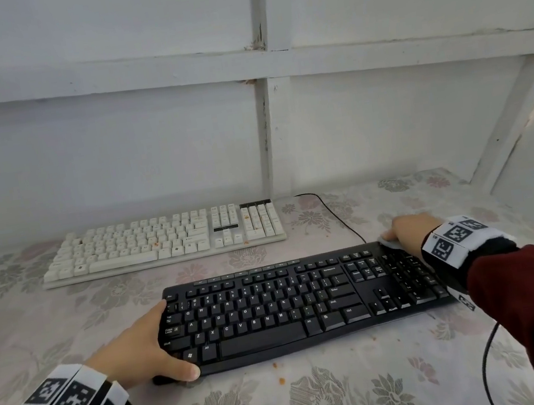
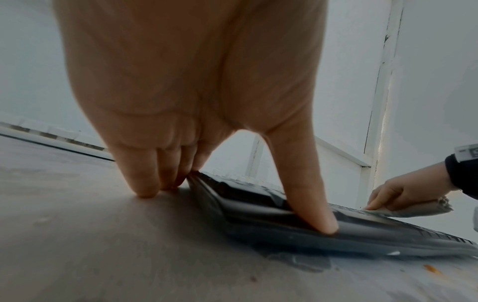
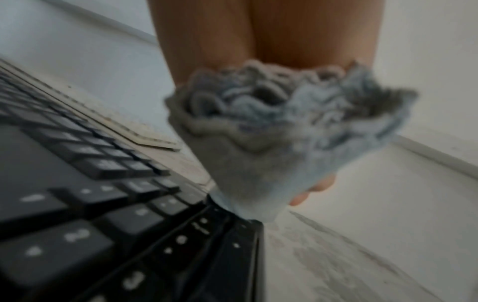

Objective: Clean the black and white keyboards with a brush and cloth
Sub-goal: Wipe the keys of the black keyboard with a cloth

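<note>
The black keyboard [image 1: 274, 305] lies close to me on the floral tablecloth [image 1: 323, 402]. My left hand [image 1: 151, 344] braces its left end: the straight fingers [image 2: 145, 179] touch the table beside it and the thumb [image 2: 310, 194] presses on the front edge. At the keyboard's far right corner my right hand [image 1: 408, 233] grips a bunched pale blue-grey cloth [image 1: 390, 242] [image 3: 258, 163] and presses it down on that corner [image 3: 248, 224]. The white keyboard [image 1: 160, 242] lies farther back, with orange crumbs on its keys. No brush is in view.
Orange crumbs [image 1: 275, 364] lie on the tablecloth in front of the black keyboard. A black cable [image 1: 341, 219] runs from behind the white keyboard, and another cable [image 1: 489, 353] hangs near my right arm. A white panelled wall [image 1: 246, 118] closes the back and right.
</note>
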Demonstrator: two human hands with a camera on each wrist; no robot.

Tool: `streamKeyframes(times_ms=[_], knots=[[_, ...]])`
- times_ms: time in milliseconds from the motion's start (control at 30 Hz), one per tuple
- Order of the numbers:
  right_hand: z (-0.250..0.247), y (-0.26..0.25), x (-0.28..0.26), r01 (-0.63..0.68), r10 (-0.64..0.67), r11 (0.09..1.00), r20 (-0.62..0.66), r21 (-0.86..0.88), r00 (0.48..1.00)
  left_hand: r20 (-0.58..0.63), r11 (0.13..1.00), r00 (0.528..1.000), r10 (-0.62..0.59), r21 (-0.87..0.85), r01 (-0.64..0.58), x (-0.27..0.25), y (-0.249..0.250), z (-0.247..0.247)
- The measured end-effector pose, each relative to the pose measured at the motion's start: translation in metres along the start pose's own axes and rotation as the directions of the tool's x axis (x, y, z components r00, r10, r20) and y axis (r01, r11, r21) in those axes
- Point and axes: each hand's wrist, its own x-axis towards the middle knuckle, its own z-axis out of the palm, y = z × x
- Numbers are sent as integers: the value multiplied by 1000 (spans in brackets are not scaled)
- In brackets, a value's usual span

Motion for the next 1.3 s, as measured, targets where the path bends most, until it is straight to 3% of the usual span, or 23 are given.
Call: streamKeyframes(times_ms=[200,433,633,733,800,867,1033,1133,1300], knots=[[-8,12,14,-119,121,990,24,-73,992,8,1000,1000,23,-15,-22,-1,3,1],[2,-7,21,8,-7,999,25,-41,1000,9,999,1000,8,-38,-8,-2,2,0],[-2,11,11,-26,30,995,50,-93,998,9,1000,1000,-13,11,13,-3,3,0],[-23,-7,-8,-39,41,997,29,-67,999,0,1000,1000,-18,25,18,-3,6,1],[-37,-42,-22,58,-60,997,-39,-48,997,-6,999,1000,-18,35,19,-3,8,2],[-40,-90,-31,246,-247,969,-76,-18,966,-10,999,999,-31,40,31,-3,8,2],[-40,-209,-52,623,-614,781,-131,40,778,-34,988,994,-104,114,107,-6,7,-2],[-46,-256,-66,712,-705,702,-136,7,696,-53,982,992,-111,150,118,-8,11,-1],[-42,-288,-71,687,-689,724,-79,-61,720,-80,981,989,-123,144,133,-10,17,1]])
